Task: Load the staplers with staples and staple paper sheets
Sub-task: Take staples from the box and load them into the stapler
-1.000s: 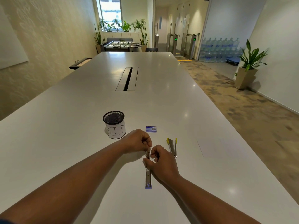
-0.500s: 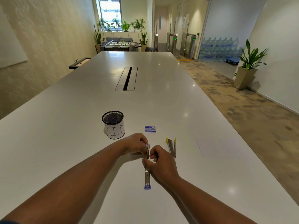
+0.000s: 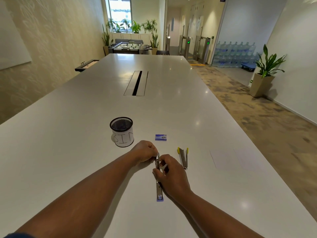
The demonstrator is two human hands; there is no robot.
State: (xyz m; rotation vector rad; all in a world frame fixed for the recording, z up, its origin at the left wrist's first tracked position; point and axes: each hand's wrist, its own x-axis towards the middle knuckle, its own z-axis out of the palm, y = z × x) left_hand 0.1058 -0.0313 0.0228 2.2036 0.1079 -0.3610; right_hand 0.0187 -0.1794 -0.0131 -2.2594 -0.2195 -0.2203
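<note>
Two hands work the slim metal stapler with a blue end (image 3: 159,189), lying opened flat along the white bench (image 3: 68,152): the right hand (image 3: 171,176) pinches its middle, the left hand (image 3: 145,151) pinches the far tip. It looks light, rigid and slick, best held by its side rails. Farther right lies a yellow-tipped metal stapler (image 3: 183,158), beyond it a small blue staple box (image 3: 160,137).
</note>
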